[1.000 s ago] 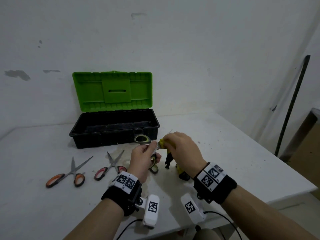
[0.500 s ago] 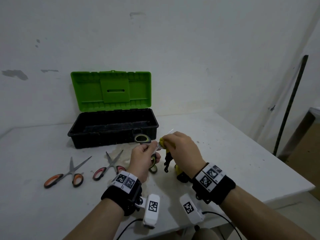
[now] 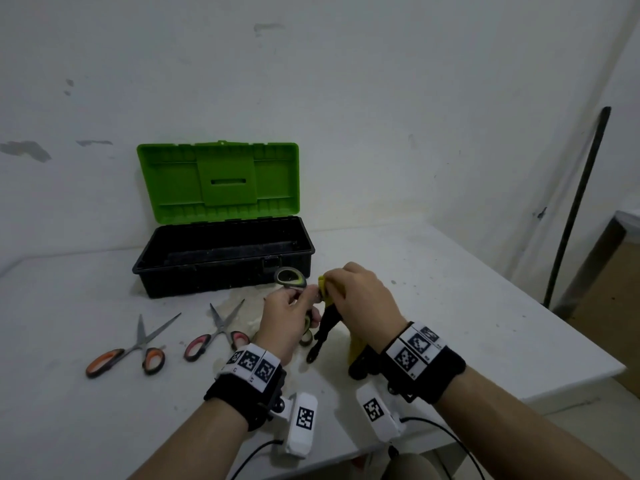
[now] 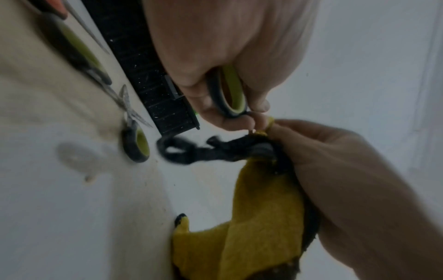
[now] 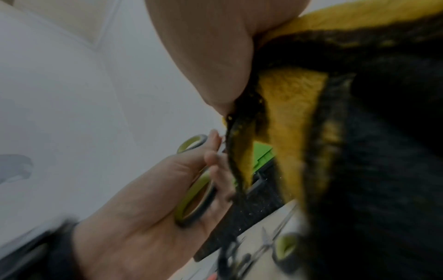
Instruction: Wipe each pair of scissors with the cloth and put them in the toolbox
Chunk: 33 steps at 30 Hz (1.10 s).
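My left hand (image 3: pixel 285 315) grips a green-handled pair of scissors (image 3: pixel 290 277) by its two handle rings (image 4: pixel 230 91), just in front of the open toolbox (image 3: pixel 207 280). To its right, my right hand (image 3: pixel 363 299) pinches a yellow and black cloth (image 3: pixel 323 289) around the blades, which are hidden inside it. Loose cloth (image 4: pixel 263 217) hangs down to the table. Orange-handled scissors (image 3: pixel 124 355) and red-handled scissors (image 3: pixel 216 337) lie on the table at the left. Another green-handled pair (image 4: pixel 135 145) lies under my left hand.
The toolbox has a black base and an upright green lid (image 3: pixel 218 181), close to the wall. A dark pole (image 3: pixel 581 202) leans against the wall at the right. The table's right edge (image 3: pixel 519 317) runs diagonally past my right wrist.
The blade tip that poked out beyond my right hand is now covered by the cloth and fingers. Both hands have stayed in nearly the same place.
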Each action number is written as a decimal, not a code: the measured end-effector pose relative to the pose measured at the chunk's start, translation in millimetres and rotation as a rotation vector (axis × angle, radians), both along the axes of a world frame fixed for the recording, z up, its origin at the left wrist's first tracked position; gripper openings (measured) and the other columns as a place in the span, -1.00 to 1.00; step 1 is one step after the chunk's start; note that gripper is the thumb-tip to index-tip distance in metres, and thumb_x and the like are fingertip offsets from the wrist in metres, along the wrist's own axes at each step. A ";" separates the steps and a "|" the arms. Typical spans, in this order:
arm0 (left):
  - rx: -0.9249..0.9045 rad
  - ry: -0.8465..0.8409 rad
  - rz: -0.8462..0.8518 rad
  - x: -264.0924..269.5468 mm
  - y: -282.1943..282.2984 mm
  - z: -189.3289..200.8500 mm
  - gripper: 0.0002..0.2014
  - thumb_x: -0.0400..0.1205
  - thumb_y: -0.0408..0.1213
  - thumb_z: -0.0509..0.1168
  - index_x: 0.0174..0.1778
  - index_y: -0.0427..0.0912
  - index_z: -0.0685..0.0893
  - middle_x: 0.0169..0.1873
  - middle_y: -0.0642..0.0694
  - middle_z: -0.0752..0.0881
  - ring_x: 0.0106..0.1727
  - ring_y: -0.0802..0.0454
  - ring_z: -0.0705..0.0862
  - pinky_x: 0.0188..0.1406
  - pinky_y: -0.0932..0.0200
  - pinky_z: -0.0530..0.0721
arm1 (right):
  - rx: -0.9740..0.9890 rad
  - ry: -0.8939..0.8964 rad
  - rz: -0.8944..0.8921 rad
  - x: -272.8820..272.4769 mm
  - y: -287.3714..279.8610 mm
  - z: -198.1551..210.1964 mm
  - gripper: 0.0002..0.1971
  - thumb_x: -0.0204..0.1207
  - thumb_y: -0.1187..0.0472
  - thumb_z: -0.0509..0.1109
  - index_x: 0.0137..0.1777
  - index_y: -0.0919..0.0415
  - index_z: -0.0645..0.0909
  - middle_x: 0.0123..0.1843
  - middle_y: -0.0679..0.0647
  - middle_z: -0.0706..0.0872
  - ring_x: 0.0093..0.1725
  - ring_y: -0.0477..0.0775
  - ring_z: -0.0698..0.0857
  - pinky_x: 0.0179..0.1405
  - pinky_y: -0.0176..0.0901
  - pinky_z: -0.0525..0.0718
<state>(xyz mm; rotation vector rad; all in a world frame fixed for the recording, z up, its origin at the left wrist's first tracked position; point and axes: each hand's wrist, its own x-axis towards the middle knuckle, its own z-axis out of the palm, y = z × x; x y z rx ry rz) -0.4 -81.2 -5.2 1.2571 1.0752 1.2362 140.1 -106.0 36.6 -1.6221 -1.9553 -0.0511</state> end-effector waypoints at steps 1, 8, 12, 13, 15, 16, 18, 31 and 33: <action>-0.019 -0.017 0.002 -1.0 -0.5 -1.2 -0.69 0.76 -0.19 0.31 -0.08 -0.40 0.75 -0.50 -0.17 0.67 -0.56 0.10 0.57 -0.54 0.24 0.51 | 0.008 0.025 -0.045 5.0 5.3 0.5 -0.78 0.68 0.06 0.19 0.07 0.05 0.68 -0.05 0.04 0.60 -0.10 0.13 0.64 -0.17 0.07 0.68; -0.205 -0.263 0.012 -4.4 0.0 0.9 -0.68 0.76 -0.22 0.31 0.01 -0.50 0.70 -0.42 -0.19 0.63 -0.52 0.06 0.56 -0.60 0.30 0.57 | 0.096 0.106 -0.062 18.8 8.6 8.6 -0.82 0.66 0.12 0.27 0.08 0.05 0.71 -0.06 0.01 0.66 -0.10 0.08 0.63 -0.19 0.07 0.68; -0.202 -0.276 -0.027 0.2 0.3 4.5 -0.72 0.75 -0.24 0.32 0.00 -0.45 0.71 -0.40 -0.14 0.66 -0.51 0.10 0.58 -0.56 0.30 0.61 | 0.024 -0.029 0.019 3.7 4.5 3.3 -0.80 0.67 0.09 0.25 0.07 -0.02 0.73 -0.02 -0.04 0.66 -0.03 0.05 0.63 -0.19 0.06 0.69; -0.196 -0.271 -0.033 0.4 -0.3 4.1 -0.73 0.75 -0.24 0.31 -0.03 -0.44 0.71 -0.42 -0.14 0.65 -0.52 0.10 0.57 -0.57 0.31 0.59 | 0.017 -0.021 -0.004 5.2 6.6 3.5 -0.80 0.67 0.09 0.25 0.06 -0.02 0.73 -0.02 -0.04 0.66 -0.03 0.06 0.64 -0.19 0.07 0.70; -0.188 -0.260 -0.027 -1.0 -1.8 2.8 -0.73 0.76 -0.24 0.31 -0.06 -0.43 0.71 -0.45 -0.18 0.63 -0.53 0.07 0.57 -0.60 0.32 0.57 | 0.008 0.016 -0.076 11.2 10.7 7.4 -0.78 0.68 0.11 0.22 0.02 0.00 0.72 -0.05 -0.02 0.65 -0.08 0.08 0.64 -0.19 0.09 0.71; -0.189 -0.251 -0.018 -2.0 -2.3 1.2 -0.72 0.76 -0.24 0.31 -0.07 -0.44 0.71 -0.44 -0.20 0.63 -0.52 0.06 0.58 -0.60 0.32 0.57 | 0.003 0.030 -0.110 14.9 11.7 10.0 -0.78 0.68 0.12 0.21 0.00 0.03 0.72 -0.07 -0.01 0.64 -0.11 0.08 0.64 -0.19 0.10 0.71; -0.204 -0.240 0.005 -3.9 -1.9 -2.4 -0.71 0.75 -0.22 0.32 -0.04 -0.45 0.72 -0.37 -0.25 0.68 -0.48 0.04 0.65 -0.55 0.31 0.63 | -0.002 0.057 -0.155 20.2 10.2 16.9 -0.78 0.67 0.13 0.21 -0.04 0.06 0.71 -0.11 0.01 0.63 -0.16 0.10 0.64 -0.19 0.10 0.72; -0.316 -0.408 -0.064 1.0 -1.1 4.1 -0.50 0.76 0.04 0.22 0.17 -0.41 0.74 0.15 -0.40 0.79 0.18 -0.28 0.76 0.29 -0.20 0.67 | -0.093 0.066 0.015 -17.6 -16.0 2.8 -0.79 0.64 0.06 0.29 0.14 -0.01 0.74 -0.06 0.07 0.68 -0.05 0.13 0.67 -0.13 0.07 0.68; -0.344 -0.470 -0.047 -2.3 -0.5 3.4 -0.48 0.78 0.09 0.13 0.15 -0.35 0.71 0.14 -0.36 0.79 0.15 -0.22 0.75 0.21 -0.09 0.67 | -0.080 0.063 0.012 -17.3 -13.8 0.2 -0.78 0.65 0.05 0.29 0.14 -0.02 0.74 -0.07 0.05 0.67 -0.06 0.12 0.67 -0.15 0.05 0.68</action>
